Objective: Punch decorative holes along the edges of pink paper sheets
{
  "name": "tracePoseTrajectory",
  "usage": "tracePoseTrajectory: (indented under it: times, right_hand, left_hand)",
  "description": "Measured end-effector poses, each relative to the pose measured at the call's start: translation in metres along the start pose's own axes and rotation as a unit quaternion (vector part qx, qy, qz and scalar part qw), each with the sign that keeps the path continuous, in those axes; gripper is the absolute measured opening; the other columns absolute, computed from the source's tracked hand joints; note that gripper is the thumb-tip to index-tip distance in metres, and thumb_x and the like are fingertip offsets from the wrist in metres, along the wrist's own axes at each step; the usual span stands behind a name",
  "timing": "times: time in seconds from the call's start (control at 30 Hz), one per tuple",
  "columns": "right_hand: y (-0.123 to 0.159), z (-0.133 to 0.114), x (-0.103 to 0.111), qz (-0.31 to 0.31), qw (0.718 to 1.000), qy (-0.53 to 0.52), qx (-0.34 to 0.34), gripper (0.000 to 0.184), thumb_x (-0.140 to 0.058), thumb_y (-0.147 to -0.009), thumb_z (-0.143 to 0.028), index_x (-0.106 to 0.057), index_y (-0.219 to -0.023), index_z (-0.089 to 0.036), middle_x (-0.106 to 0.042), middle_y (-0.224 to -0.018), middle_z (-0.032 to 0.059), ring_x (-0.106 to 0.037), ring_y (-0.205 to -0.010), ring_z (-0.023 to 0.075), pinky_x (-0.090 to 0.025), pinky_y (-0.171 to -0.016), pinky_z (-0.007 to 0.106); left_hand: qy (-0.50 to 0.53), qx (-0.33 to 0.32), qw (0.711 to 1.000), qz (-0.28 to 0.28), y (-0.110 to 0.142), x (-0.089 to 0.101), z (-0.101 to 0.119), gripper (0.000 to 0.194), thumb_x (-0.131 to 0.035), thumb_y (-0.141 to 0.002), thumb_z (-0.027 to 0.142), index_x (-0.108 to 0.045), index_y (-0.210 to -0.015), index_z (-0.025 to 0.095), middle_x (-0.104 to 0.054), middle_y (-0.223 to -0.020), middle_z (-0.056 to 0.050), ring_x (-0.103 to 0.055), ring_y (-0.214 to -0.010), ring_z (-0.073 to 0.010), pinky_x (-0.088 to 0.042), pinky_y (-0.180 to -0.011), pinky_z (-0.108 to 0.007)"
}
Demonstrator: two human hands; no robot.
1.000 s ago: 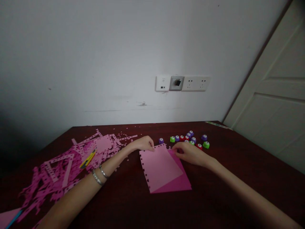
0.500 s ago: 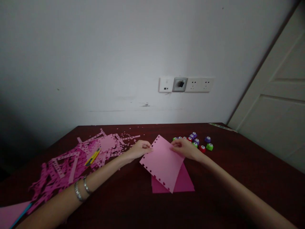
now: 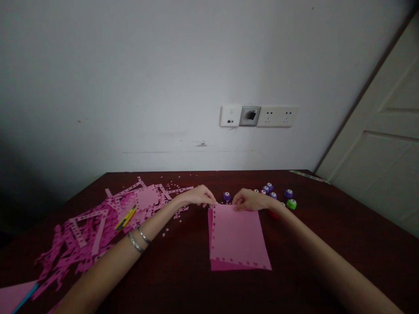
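Note:
A light pink paper sheet (image 3: 237,237) with punched holes along its left and near edges lies flat on a darker pink sheet (image 3: 229,264) on the dark wooden table (image 3: 310,244). My left hand (image 3: 199,196) pinches the light sheet's far left corner. My right hand (image 3: 250,199) pinches its far edge near the middle. Both hands have fingers closed on the paper. Small coloured craft punches (image 3: 278,196) stand just behind my right hand.
A heap of pink paper scraps (image 3: 98,222) with a yellow cutter (image 3: 125,217) on it covers the table's left side. More pink paper (image 3: 13,296) lies at the near left. A wall socket strip (image 3: 258,116) and a door (image 3: 386,152) are behind.
The light pink sheet was lifted and turned, then laid flat and squared over the darker sheet; its punched edge now faces me. Both hands moved with it to its far edge.

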State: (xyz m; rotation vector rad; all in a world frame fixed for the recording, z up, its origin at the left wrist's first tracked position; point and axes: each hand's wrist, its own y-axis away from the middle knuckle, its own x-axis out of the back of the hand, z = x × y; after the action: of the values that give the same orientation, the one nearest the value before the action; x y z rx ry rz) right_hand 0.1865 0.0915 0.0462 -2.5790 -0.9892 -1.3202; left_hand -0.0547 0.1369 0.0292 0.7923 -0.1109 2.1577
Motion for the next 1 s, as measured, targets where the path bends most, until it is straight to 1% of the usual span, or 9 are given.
tracePoseTrajectory:
  times: [0.07, 0.13, 0.3, 0.47, 0.57, 0.67, 0.8, 0.9, 1.0]
  right_hand:
    - [-0.004, 0.000, -0.001, 0.005, 1.000, 0.010, -0.007, 0.021, -0.055, -0.069, -0.026, -0.069, -0.076, -0.011, -0.058, -0.058, -0.0001, -0.044, -0.049, 0.0082, -0.031, -0.044, 0.019]
    - [-0.007, 0.000, 0.000, 0.009, 1.000, 0.021, -0.011, 0.020, -0.055, -0.068, -0.024, -0.069, -0.075, -0.011, -0.060, -0.060, 0.0010, -0.046, -0.051, 0.0089, -0.033, -0.045, 0.019]
    - [-0.012, 0.008, 0.002, 0.028, 0.998, 0.040, -0.030, 0.020, -0.055, -0.066, -0.021, -0.069, -0.077, -0.012, -0.064, -0.065, 0.0026, -0.052, -0.054, 0.0106, -0.036, -0.045, 0.018]
    - [-0.017, 0.019, 0.000, 0.035, 0.997, 0.061, -0.033, 0.021, -0.055, -0.065, -0.021, -0.069, -0.078, -0.014, -0.067, -0.066, 0.0030, -0.058, -0.057, 0.0132, -0.038, -0.046, 0.019]
    - [-0.018, 0.017, -0.001, 0.057, 0.995, 0.074, -0.035, 0.019, -0.055, -0.065, -0.021, -0.069, -0.076, -0.015, -0.068, -0.068, 0.0030, -0.060, -0.059, 0.0136, -0.039, -0.047, 0.019]
    - [-0.018, 0.011, -0.001, 0.085, 0.992, 0.089, -0.036, 0.019, -0.052, -0.065, -0.017, -0.069, -0.073, -0.015, -0.068, -0.067, 0.0030, -0.060, -0.060, 0.0134, -0.039, -0.048, 0.019]
    - [-0.018, 0.007, -0.004, 0.098, 0.990, 0.100, -0.027, 0.022, -0.049, -0.063, -0.011, -0.069, -0.071, -0.015, -0.069, -0.067, 0.0030, -0.061, -0.060, 0.0127, -0.039, -0.052, 0.019]
    - [-0.020, 0.009, -0.006, 0.111, 0.988, 0.104, -0.019, 0.023, -0.048, -0.062, -0.009, -0.068, -0.070, -0.015, -0.069, -0.068, 0.0032, -0.061, -0.061, 0.0127, -0.039, -0.053, 0.019]
    - [-0.023, 0.016, -0.006, 0.116, 0.988, 0.103, -0.009, 0.025, -0.046, -0.062, -0.007, -0.067, -0.072, -0.015, -0.068, -0.068, 0.0032, -0.060, -0.060, 0.0121, -0.039, -0.052, 0.018]
  left_hand:
    - [-0.023, 0.009, 0.999, -0.027, -0.008, 0.001, -0.001, 0.029, -0.064, -0.065, 0.041, -0.070, -0.078, 0.017, -0.060, -0.060, -0.002, -0.041, -0.046, -0.0066, -0.025, -0.043, -0.022]
    - [-0.041, 0.013, 0.998, -0.043, -0.016, 0.002, -0.001, 0.027, -0.066, -0.064, 0.040, -0.070, -0.076, 0.017, -0.059, -0.057, -0.001, -0.040, -0.045, -0.0062, -0.024, -0.042, -0.022]
    - [-0.061, 0.049, 0.995, -0.063, -0.033, 0.007, -0.003, 0.021, -0.064, -0.063, 0.036, -0.070, -0.070, 0.016, -0.060, -0.055, -0.001, -0.039, -0.043, -0.0062, -0.026, -0.042, -0.021]
    - [-0.055, 0.053, 0.995, -0.070, -0.041, 0.005, -0.010, 0.019, -0.063, -0.063, 0.032, -0.070, -0.070, 0.016, -0.058, -0.053, -0.001, -0.037, -0.040, -0.0053, -0.023, -0.041, -0.022]
    - [-0.044, 0.046, 0.996, -0.068, -0.040, 0.002, -0.012, 0.019, -0.062, -0.065, 0.032, -0.069, -0.071, 0.015, -0.058, -0.053, 0.000, -0.036, -0.039, -0.0048, -0.024, -0.041, -0.022]
    - [-0.042, 0.046, 0.996, -0.057, -0.039, -0.002, -0.009, 0.020, -0.060, -0.066, 0.032, -0.068, -0.071, 0.014, -0.057, -0.053, 0.000, -0.037, -0.040, -0.0052, -0.027, -0.042, -0.022]
    - [-0.043, 0.058, 0.996, -0.043, -0.037, -0.006, -0.004, 0.020, -0.058, -0.068, 0.029, -0.067, -0.071, 0.012, -0.056, -0.052, 0.000, -0.037, -0.039, -0.0051, -0.027, -0.042, -0.022]
    - [-0.036, 0.062, 0.997, -0.034, -0.037, -0.008, -0.004, 0.020, -0.058, -0.067, 0.029, -0.066, -0.069, 0.012, -0.056, -0.052, 0.000, -0.037, -0.040, -0.0053, -0.026, -0.041, -0.021]
    - [-0.034, 0.071, 0.997, -0.020, -0.038, -0.007, -0.005, 0.020, -0.057, -0.066, 0.028, -0.067, -0.072, 0.012, -0.056, -0.052, 0.000, -0.037, -0.040, -0.0055, -0.025, -0.040, -0.021]
